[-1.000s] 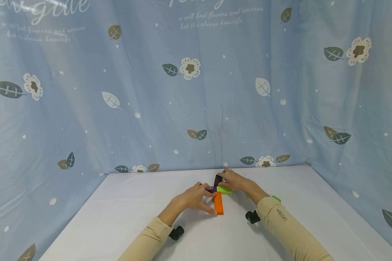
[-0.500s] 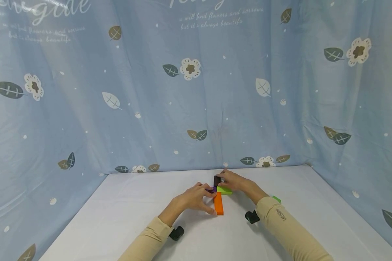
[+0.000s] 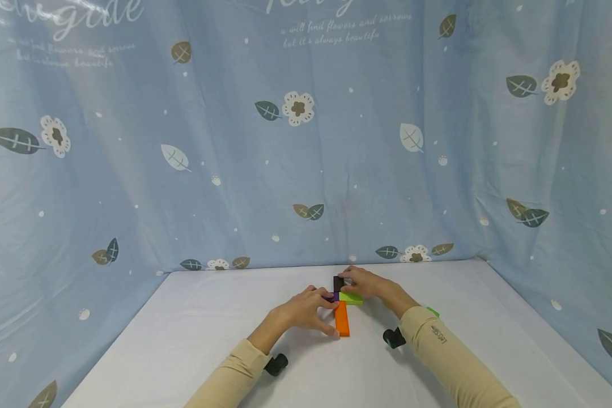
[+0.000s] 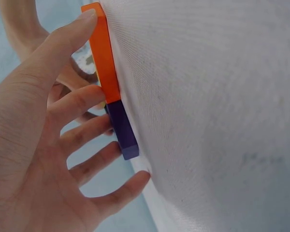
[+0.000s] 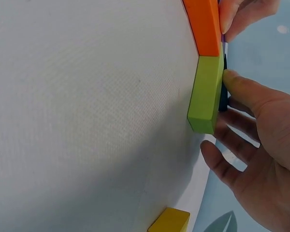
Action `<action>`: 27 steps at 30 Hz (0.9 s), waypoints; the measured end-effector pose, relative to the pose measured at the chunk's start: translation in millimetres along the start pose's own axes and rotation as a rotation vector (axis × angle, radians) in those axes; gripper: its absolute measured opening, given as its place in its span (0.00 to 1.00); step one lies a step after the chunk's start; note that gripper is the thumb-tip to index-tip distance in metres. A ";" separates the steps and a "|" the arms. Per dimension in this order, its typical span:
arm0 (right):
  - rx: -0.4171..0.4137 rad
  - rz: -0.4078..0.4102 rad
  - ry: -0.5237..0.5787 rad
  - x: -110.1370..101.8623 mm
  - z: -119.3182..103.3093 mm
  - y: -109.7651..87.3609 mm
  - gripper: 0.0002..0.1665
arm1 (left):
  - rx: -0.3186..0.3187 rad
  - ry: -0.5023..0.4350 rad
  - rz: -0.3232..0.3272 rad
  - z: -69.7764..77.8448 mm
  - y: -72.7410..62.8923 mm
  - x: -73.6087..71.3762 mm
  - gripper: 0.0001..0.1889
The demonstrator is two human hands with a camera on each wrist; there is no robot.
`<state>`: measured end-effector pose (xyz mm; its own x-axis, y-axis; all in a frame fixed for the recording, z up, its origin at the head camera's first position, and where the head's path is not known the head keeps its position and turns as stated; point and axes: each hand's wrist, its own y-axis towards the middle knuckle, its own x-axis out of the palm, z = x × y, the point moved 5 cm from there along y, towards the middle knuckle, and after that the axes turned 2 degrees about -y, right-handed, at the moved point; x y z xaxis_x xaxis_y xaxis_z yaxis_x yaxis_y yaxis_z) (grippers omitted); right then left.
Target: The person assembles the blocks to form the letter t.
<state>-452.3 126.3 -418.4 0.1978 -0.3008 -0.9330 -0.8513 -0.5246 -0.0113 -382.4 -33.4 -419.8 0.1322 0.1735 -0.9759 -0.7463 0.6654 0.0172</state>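
With both hands' grip loose, left hand (image 3: 303, 310) touching the orange block (image 3: 341, 318) and right hand (image 3: 364, 283) the green block (image 3: 351, 297) mid-surface, a careless nudge could skew the joined blocks

both hands (image 3: 306, 309) (image 3: 364, 283) crowd the block cluster (image 3: 341, 317); the white table (image 3: 183, 340) lies open either side, curtain (image 3: 296, 170) behind.
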 end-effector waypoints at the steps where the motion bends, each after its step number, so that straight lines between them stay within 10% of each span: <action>1: 0.000 -0.003 0.005 0.2 0.4 0.2 0.30 | 0.000 0.000 -0.001 -0.2 0.2 0.1 0.40; 27: -0.036 -0.004 0.030 -1.2 -1.9 -2.5 0.27 | -0.021 0.008 -0.005 -0.7 0.2 -0.1 0.41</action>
<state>-449.5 126.4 -416.5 0.2159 -0.3220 -0.9218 -0.8327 -0.5537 -0.0016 -382.9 -33.8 -419.9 0.1309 0.1647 -0.9776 -0.7589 0.6511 0.0081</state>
